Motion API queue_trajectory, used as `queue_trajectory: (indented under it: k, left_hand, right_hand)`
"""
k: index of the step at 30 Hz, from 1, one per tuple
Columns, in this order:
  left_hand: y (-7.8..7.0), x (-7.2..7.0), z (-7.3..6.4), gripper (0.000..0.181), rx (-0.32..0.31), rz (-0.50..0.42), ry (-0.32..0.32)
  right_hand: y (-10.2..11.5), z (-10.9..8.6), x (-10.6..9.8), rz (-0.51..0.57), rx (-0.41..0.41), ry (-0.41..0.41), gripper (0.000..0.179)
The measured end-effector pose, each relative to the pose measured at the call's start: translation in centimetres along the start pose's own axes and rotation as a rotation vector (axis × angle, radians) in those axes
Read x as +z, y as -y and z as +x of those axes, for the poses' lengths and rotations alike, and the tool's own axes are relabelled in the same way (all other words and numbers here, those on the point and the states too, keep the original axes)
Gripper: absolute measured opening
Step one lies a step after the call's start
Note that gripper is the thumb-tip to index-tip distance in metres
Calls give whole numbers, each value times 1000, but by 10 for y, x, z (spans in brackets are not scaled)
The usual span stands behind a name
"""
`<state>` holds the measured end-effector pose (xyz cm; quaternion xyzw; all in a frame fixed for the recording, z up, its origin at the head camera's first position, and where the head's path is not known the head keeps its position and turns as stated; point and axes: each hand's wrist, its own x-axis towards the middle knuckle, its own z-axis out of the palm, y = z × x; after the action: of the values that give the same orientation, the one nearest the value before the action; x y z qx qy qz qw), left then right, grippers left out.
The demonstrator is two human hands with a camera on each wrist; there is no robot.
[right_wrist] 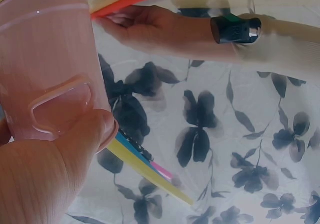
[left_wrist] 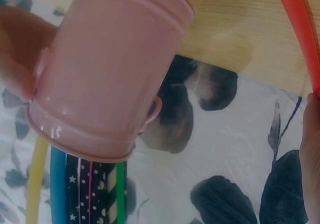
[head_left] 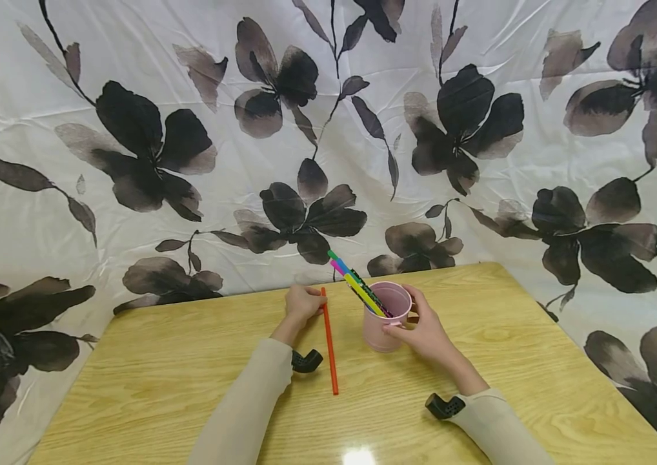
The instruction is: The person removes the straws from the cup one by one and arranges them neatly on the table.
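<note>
Left hand (head_left: 303, 303): you pinched red straw (head_left: 330, 345) near far edge of tabletop (head_left: 177, 361) | Right hand (head_left: 430, 332): you gripped pink cup (head_left: 383, 334)

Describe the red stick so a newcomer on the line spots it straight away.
On the light wood-grain table, find the pink cup held by the right hand, then look just left of it in the head view. The red stick is there, its far end pinched by the left hand. It is outside the cup, unlike the other coloured sticks.
</note>
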<state>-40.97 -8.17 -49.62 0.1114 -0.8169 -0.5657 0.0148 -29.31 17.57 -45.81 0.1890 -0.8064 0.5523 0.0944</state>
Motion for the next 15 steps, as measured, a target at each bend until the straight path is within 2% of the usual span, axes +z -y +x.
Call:
queue_trajectory:
  k: [6, 15]
  left_hand:
    - [1, -1, -2, 16, 4, -16, 20]
    - [-2, -4, -8, 21, 25, 37, 22]
  right_hand:
    - [-15, 1, 2, -14, 10, -10, 84]
    - [-15, 1, 1, -20, 16, -8, 85]
